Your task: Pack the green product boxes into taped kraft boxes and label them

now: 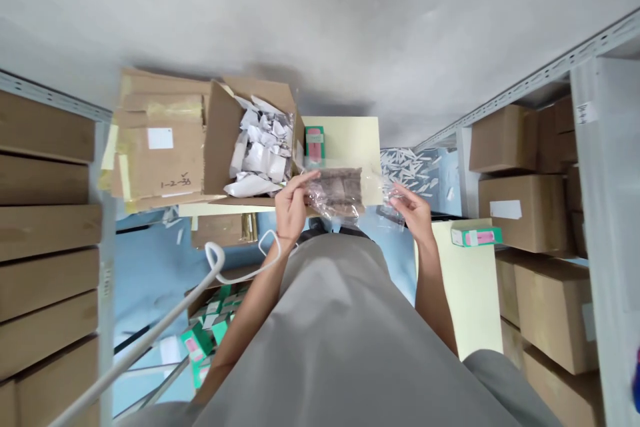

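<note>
My left hand (293, 208) grips one end of a clear plastic bag (327, 210), thumb and fingers closed on it. Inside the bag lies a flat brown piece (345, 188) whose kind I cannot make out. My right hand (414, 211) pinches the clear film at the bag's other end, so the bag stretches level between both hands. Behind the bag, on a pale yellow board (345, 137), stands a green and pink box (315, 144). Left of it an open carton (220, 140) holds many crumpled white paper pieces (267, 147).
A closed carton (165, 140) stands at far left. Shelves with cartons (525, 207) line both sides. White strips (407, 170) litter the floor. Another green box (476, 236) lies on a yellow board at right. A white tube (145, 340) crosses near my left arm; more green boxes (197, 340) sit below.
</note>
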The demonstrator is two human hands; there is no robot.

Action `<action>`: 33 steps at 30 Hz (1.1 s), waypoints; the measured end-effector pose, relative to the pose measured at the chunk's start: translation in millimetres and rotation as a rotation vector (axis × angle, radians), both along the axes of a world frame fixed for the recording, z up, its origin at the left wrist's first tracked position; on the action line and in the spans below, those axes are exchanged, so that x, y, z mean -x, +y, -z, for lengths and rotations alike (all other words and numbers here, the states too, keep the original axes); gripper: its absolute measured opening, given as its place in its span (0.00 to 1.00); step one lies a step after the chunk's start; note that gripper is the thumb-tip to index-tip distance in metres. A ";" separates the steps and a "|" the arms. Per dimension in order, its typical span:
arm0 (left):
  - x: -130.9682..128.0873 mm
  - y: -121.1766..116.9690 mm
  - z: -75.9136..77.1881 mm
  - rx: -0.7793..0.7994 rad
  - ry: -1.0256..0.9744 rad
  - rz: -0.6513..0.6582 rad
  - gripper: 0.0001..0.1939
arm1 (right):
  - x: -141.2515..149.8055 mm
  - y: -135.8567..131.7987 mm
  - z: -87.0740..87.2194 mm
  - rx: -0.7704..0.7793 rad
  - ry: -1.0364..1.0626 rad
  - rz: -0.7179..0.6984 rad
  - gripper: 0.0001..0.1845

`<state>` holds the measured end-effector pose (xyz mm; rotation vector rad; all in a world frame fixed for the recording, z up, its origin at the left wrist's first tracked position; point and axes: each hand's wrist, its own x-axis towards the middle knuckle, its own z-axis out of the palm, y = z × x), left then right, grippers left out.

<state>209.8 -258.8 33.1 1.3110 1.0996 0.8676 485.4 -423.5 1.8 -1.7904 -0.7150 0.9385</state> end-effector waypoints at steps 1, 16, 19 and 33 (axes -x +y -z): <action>0.3 -1.3 2.1 0.032 0.013 0.042 0.27 | -1.0 -1.8 2.7 0.010 -0.024 -0.027 0.39; -5.6 -4.1 46.7 -0.216 0.997 0.516 0.16 | -18.9 1.3 10.9 0.101 -0.473 -0.284 0.18; -6.1 5.1 46.9 -0.229 1.142 0.513 0.17 | -6.9 21.0 15.6 0.144 -0.440 -0.282 0.27; -25.9 8.3 45.6 -0.222 1.318 0.436 0.27 | 49.2 102.4 16.5 0.481 -0.716 -0.775 0.27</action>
